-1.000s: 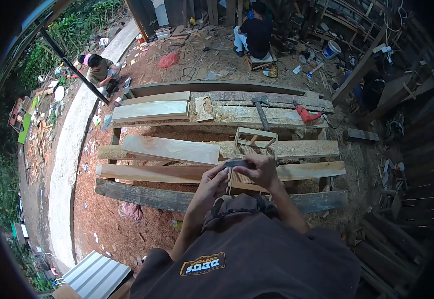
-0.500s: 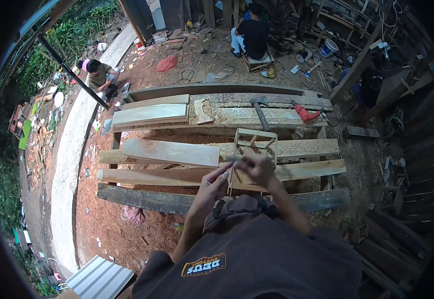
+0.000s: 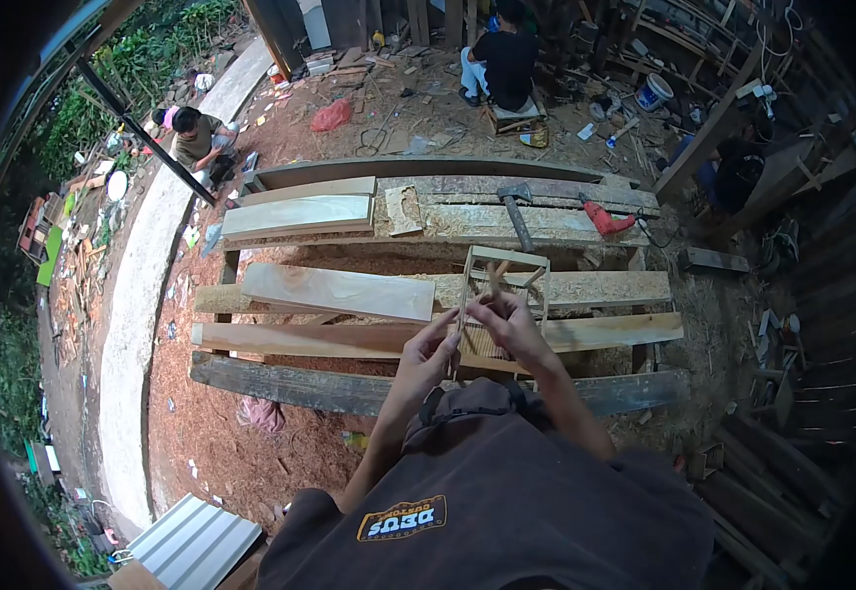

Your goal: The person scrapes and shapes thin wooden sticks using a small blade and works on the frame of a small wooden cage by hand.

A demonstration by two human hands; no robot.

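Observation:
A small wooden frame point(image 3: 509, 258) with a row of thin slats lies on the planks in front of me. My left hand point(image 3: 426, 356) is at its left rail, thumb and fingers pinched together; what they hold, if anything, is too small to make out. Over the slats, my right hand point(image 3: 513, 329) is closed around a thin brown wooden stick point(image 3: 497, 275), whose end points up and away from me. The fingers of both hands are close together, and the right hand hides part of the frame.
Boards point(image 3: 339, 290) lie left of the frame on a plank bench point(image 3: 280, 385) strewn with shavings. Beyond are a hatchet point(image 3: 517, 218) and a red power drill point(image 3: 605, 218) with a cord. People sit at the far left point(image 3: 197, 143), far middle point(image 3: 506, 64) and right point(image 3: 737, 177).
My right hand has turned and slowed from a blur, and the stick now shows above its fingers. My left hand stays nearly in place. The view has shifted slightly.

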